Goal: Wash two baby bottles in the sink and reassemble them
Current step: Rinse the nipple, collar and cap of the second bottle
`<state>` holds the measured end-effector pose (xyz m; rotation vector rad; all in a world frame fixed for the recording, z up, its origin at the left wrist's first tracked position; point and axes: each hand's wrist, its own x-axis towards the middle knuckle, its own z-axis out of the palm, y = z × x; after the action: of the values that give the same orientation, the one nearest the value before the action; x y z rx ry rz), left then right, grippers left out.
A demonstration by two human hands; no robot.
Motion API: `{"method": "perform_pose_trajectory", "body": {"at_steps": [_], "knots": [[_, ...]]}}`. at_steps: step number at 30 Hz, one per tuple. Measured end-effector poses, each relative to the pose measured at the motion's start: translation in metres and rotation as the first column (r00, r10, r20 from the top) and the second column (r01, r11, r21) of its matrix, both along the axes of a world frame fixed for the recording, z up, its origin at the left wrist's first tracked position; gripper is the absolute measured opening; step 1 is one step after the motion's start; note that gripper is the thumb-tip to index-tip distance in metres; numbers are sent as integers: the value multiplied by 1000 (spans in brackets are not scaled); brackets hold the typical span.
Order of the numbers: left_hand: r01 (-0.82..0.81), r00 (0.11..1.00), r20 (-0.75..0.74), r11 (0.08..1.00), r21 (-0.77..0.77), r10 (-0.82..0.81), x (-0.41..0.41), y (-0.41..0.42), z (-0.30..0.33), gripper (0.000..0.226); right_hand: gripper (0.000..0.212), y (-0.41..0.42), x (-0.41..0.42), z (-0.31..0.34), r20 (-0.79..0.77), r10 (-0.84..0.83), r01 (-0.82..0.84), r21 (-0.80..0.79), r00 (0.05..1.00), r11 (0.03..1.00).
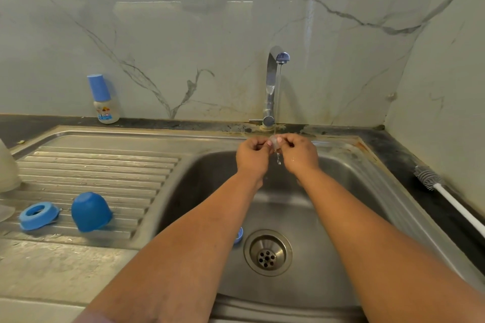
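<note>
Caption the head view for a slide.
Both hands rinse a clear teat under the running tap.

Your fingers hide most of the clear piece [274, 142]. A blue part [238, 235] shows only partly behind your left forearm. The brush handle [462, 208] and white things [8, 165] far left run off-frame.
</note>
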<state>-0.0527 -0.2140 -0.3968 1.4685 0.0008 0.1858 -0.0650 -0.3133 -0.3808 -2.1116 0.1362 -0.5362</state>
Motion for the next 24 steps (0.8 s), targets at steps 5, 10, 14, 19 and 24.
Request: {"method": "perform_pose_trajectory", "body": {"at_steps": [5, 10, 14, 19, 24], "knots": [[47, 995, -77, 988, -148, -59, 0, -6, 1, 12, 21, 3, -3, 3, 73, 44, -57, 191, 996, 980], [116, 984, -96, 951, -285, -148, -2, -3, 5, 16, 20, 3, -3, 4, 112, -13, -8, 186, 994, 982], [136, 973, -135, 935, -327, -189, -3, 1, 9, 29, 19, 4, -2, 7, 108, -83, 57, 220, 991, 974], [192, 950, -160, 907, -376, -267, -3, 12, 10, 28, 31, 9, -6, 8, 48, 47, -51, 104, 998, 993], [195, 936, -187, 881, -431, -298, -4, 16, 13, 32, 45, 12, -6, 7, 14, 140, -141, 96, 990, 985]]}}
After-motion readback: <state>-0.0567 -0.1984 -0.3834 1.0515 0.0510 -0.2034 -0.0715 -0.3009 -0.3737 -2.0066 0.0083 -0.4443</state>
